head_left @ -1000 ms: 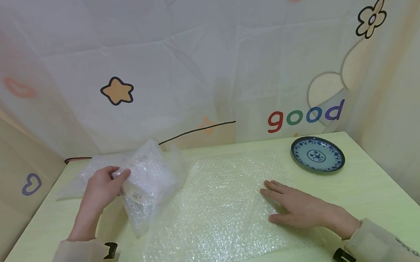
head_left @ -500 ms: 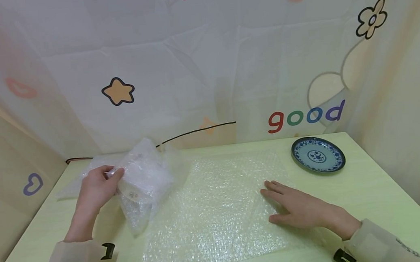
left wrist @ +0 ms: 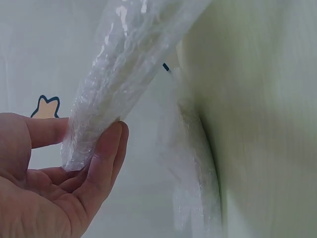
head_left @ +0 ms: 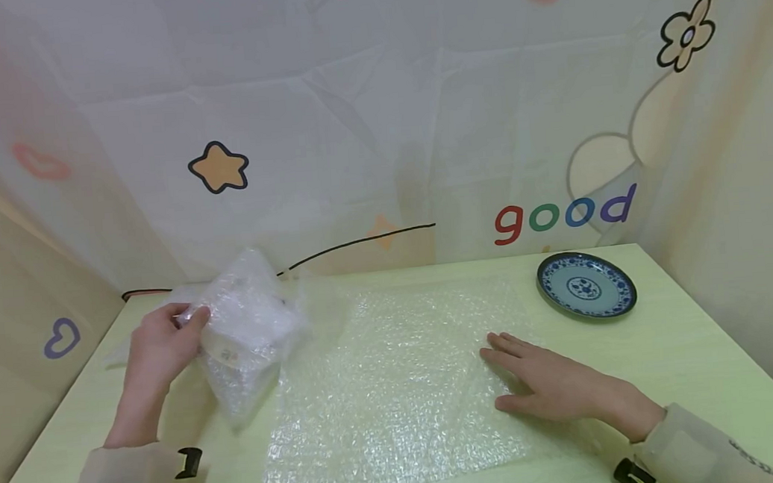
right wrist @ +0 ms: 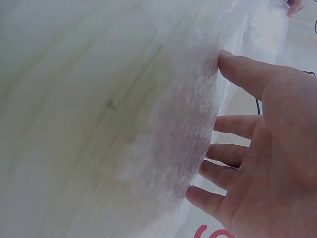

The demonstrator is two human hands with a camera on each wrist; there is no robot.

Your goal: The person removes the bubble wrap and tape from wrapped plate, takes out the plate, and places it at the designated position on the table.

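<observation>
My left hand (head_left: pixel 165 343) pinches the left edge of a bubble-wrapped bundle (head_left: pixel 247 318), thumb on one side and fingers on the other. The bundle is tilted, raised above the table; something pale with small marks shows faintly through the wrap, its kind unclear. In the left wrist view the bundle (left wrist: pixel 114 84) looks flat and thick. A sheet of bubble wrap (head_left: pixel 397 390) lies spread over the middle of the table. On its right side rests my right hand (head_left: pixel 551 380), fingers extended, fingertips touching the sheet in the right wrist view.
A blue-and-white patterned plate (head_left: pixel 585 285) with a dark rim lies at the back right of the table. Another wrapped thing (left wrist: pixel 193 148) lies on the table behind the raised bundle, mostly hidden in the head view. A printed curtain (head_left: pixel 352 139) stands along the back edge.
My left hand has moved leftward with the wrapped bundle, away from the spread sheet and over the other wrapped thing. The right hand has stayed in place.
</observation>
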